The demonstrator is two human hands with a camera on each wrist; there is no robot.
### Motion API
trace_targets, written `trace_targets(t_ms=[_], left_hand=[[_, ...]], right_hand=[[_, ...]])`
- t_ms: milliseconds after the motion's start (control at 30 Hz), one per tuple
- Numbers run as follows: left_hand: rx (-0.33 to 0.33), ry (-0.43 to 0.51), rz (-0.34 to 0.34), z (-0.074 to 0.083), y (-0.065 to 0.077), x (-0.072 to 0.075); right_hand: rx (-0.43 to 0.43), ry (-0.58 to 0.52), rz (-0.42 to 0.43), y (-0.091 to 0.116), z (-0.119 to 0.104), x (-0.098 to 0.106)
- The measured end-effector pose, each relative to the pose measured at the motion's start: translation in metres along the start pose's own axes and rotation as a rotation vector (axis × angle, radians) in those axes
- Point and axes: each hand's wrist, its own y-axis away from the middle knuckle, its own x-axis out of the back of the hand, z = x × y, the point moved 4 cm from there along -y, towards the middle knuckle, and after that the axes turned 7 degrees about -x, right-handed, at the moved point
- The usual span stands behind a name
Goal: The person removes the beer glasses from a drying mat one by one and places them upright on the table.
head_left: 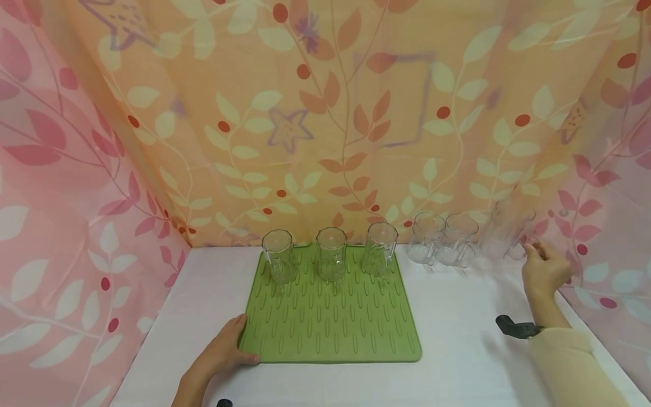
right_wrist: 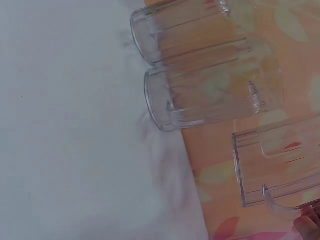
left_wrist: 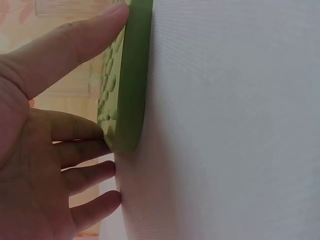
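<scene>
Nearest is a cream sleeve (head_left: 574, 364), right of the green mat (head_left: 330, 325); in the head view its right hand (head_left: 546, 270) pinches a blurred clear mug (head_left: 500, 234) by the handle, well right of the mat. Three mugs (head_left: 331, 255) line the mat's far side, two more mugs (head_left: 427, 237) just right of it on the white bench (head_left: 458, 328). Only the left wrist view shows the mat's thick, smooth edge; the left hand (head_left: 228, 346) lies spread around its near left corner. Right wrist view: the pinched mug's base looks clear of the bench.
</scene>
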Motion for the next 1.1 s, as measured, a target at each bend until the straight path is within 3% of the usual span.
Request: trace_targets(t_ms=[167,400,500,700,967,1100], left_hand=[[0.006,-0.011,-0.008,0.001,0.000,0.001],[0.011,-0.013,0.005,-0.004,0.000,-0.001],[0.000,-0.023,0.014,-0.005,-0.001,-0.003],[-0.006,-0.031,0.015,-0.002,0.000,-0.003],[0.005,-0.069,0.018,-0.002,-0.001,-0.002],[0.009,-0.082,0.018,-0.001,-0.002,-0.001]], right_hand=[[-0.085,-0.031,-0.022,0.001,0.014,-0.006],[-0.169,0.042,-0.044,0.003,0.029,-0.013],[-0.168,0.083,-0.056,0.005,0.035,-0.016],[-0.085,0.135,-0.045,0.008,0.040,-0.021],[-0.147,0.137,-0.066,0.010,0.052,-0.028],[-0.117,0.135,-0.062,0.012,0.054,-0.033]])
